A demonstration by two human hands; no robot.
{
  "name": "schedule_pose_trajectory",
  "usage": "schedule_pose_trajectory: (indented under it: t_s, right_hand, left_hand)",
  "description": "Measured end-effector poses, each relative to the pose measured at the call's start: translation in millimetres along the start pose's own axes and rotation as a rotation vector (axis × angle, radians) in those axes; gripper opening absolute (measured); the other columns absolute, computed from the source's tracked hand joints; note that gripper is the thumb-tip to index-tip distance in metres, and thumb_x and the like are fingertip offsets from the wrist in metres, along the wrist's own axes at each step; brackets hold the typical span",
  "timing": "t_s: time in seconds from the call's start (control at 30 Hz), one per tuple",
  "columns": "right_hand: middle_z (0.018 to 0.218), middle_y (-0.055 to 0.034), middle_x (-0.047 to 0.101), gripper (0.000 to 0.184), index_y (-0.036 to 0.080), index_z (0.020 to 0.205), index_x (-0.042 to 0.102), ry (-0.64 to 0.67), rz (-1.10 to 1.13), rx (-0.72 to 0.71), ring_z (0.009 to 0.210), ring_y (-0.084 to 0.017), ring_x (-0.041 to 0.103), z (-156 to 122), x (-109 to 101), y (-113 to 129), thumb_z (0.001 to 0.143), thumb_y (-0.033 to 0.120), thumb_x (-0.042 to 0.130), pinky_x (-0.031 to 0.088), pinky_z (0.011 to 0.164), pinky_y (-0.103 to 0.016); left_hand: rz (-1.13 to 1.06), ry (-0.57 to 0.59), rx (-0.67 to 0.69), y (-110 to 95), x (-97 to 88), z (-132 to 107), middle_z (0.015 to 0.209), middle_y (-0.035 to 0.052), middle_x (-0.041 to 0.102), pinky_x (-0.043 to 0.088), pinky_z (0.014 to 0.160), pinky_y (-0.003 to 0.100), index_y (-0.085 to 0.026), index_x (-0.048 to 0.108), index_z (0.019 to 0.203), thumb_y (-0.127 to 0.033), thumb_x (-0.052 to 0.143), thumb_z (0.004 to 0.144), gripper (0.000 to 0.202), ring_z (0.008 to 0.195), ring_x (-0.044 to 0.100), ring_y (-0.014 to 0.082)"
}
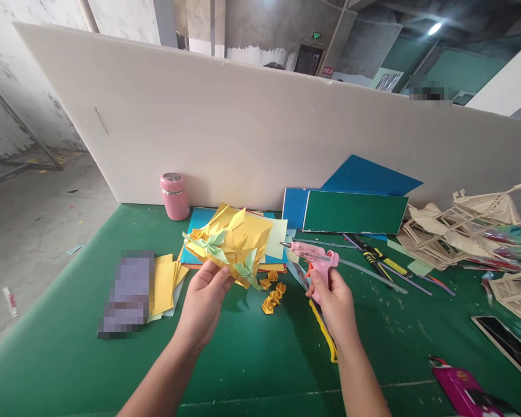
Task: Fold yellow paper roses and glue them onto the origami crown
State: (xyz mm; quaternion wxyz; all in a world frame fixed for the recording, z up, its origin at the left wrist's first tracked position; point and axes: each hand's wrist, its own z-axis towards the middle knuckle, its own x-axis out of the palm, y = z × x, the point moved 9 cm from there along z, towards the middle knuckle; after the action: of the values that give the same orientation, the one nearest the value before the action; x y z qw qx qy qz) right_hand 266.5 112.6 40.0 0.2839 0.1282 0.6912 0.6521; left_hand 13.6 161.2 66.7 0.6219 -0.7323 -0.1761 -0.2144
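In the head view, my left hand [207, 298] pinches the lower edge of a folded yellow paper piece [238, 252] with pale green paper leaves [211, 246] and a small orange flower on it. My right hand [336, 298] is closed around the handle of a pink hot glue gun [323, 258], whose nozzle points left towards the paper piece but stays apart from it. Several small orange paper roses [271, 298] lie on the table just below and between the hands. Scissors with yellow handles [323, 330] lie partly hidden beneath my right hand.
Coloured paper sheets [278, 237] lie behind the paper piece. A pink flask [174, 197] stands against the white partition [226, 127]. Left are yellow slips [162, 284] and a dark blurred object [130, 295]. Right are cutters [377, 258], wooden stick models [447, 226] and a phone [507, 350].
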Motion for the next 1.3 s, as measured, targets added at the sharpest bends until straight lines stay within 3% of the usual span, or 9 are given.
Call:
schedule_pose_trajectory:
  t_s: [0.1, 0.27, 0.47, 0.6, 0.8, 0.87, 1.0, 1.17, 1.3]
  right_hand:
    - [0.056, -0.0009, 0.058, 0.061, 0.013, 0.098, 0.063, -0.009, -0.22, 0.083, 0.049, -0.017, 0.054, 15, -13, -24, 0.071, 0.066, 0.052, 0.041, 0.046, -0.026]
    - [0.056, -0.0065, 0.061, 0.047, 0.018, 0.072, 0.065, 0.003, -0.529, 0.103, 0.05, -0.023, 0.058, 27, -26, -43, 0.075, 0.06, 0.043, 0.037, 0.044, -0.029]
    - [0.065, -0.0117, 0.063, 0.037, 0.021, 0.069, 0.057, -0.076, -0.72, 0.028, 0.055, -0.025, 0.057, 28, -30, -37, 0.08, 0.052, 0.042, 0.032, 0.044, -0.029]
    - [0.068, -0.0112, 0.059, 0.04, 0.022, 0.062, 0.054, -0.083, -0.785, -0.091, 0.063, -0.025, 0.055, 30, -31, -32, 0.081, 0.054, 0.04, 0.033, 0.049, -0.03]
    - [0.067, -0.0071, 0.056, 0.044, 0.019, 0.076, 0.055, -0.182, -0.808, -0.205, 0.062, -0.024, 0.053, 23, -36, -18, 0.08, 0.062, 0.044, 0.034, 0.049, -0.03]
    - [0.072, -0.0075, 0.058, 0.039, 0.019, 0.076, 0.054, -0.173, -0.777, -0.339, 0.068, -0.024, 0.054, 15, -24, 0, 0.083, 0.057, 0.046, 0.038, 0.053, -0.03]
    - [0.083, -0.0068, 0.064, 0.025, 0.019, 0.077, 0.062, 0.156, -0.728, -0.632, 0.084, -0.024, 0.057, -4, 33, 34, 0.091, 0.033, 0.046, 0.043, 0.071, -0.034]
    - [0.079, -0.0058, 0.064, 0.017, 0.018, 0.08, 0.069, 0.313, -0.905, -0.701, 0.08, -0.023, 0.055, -11, 75, 47, 0.087, 0.015, 0.054, 0.043, 0.067, -0.034]
    - [0.075, -0.0058, 0.065, 0.015, 0.019, 0.074, 0.07, 0.316, -1.008, -0.672, 0.08, -0.025, 0.056, -9, 86, 46, 0.084, 0.018, 0.059, 0.042, 0.066, -0.035]
  left_hand:
    - [-0.015, -0.019, 0.021, -3, -3.6, 1, 0.106, 0.0046, 0.072, 0.05, 0.087, 0.032, -0.021, 0.069, 0.093, -0.027, 0.072, 0.072, 0.022, 0.102, 0.064, 0.022]
    - [-0.018, -0.027, 0.02, -5, -5.2, 1, 0.107, 0.0038, 0.071, 0.05, 0.087, 0.033, -0.022, 0.069, 0.095, -0.026, 0.071, 0.073, 0.023, 0.103, 0.063, 0.0221]
    - [-0.028, -0.028, 0.015, -5, -5.9, 1, 0.105, 0.0036, 0.072, 0.051, 0.086, 0.033, -0.022, 0.069, 0.094, -0.025, 0.072, 0.071, 0.023, 0.102, 0.063, 0.0223]
    - [-0.033, -0.027, 0.012, -6, -5.4, 1, 0.104, 0.0041, 0.072, 0.051, 0.086, 0.033, -0.021, 0.069, 0.093, -0.025, 0.072, 0.071, 0.022, 0.102, 0.064, 0.0224]
    - [-0.03, -0.041, -0.008, -5, -5.3, 0, 0.101, 0.0044, 0.073, 0.051, 0.086, 0.034, -0.021, 0.069, 0.093, -0.027, 0.074, 0.068, 0.026, 0.1, 0.065, 0.0232]
    - [-0.029, -0.039, -0.014, -4, -5.2, 0, 0.099, 0.0044, 0.073, 0.052, 0.085, 0.034, -0.02, 0.069, 0.093, -0.027, 0.075, 0.068, 0.027, 0.098, 0.065, 0.0228]
    - [-0.024, -0.039, -0.014, -4, -4.9, 0, 0.095, 0.0044, 0.074, 0.053, 0.082, 0.032, -0.02, 0.069, 0.093, -0.026, 0.075, 0.067, 0.027, 0.094, 0.066, 0.0218]
    - [-0.019, -0.037, -0.024, -5, -3.6, -1, 0.098, 0.0047, 0.073, 0.053, 0.08, 0.031, -0.02, 0.069, 0.09, -0.026, 0.074, 0.067, 0.024, 0.095, 0.066, 0.0221]
    - [-0.007, -0.039, -0.023, -5, -3.7, -2, 0.101, 0.005, 0.072, 0.053, 0.08, 0.031, -0.02, 0.069, 0.093, -0.027, 0.074, 0.068, 0.027, 0.095, 0.066, 0.0218]
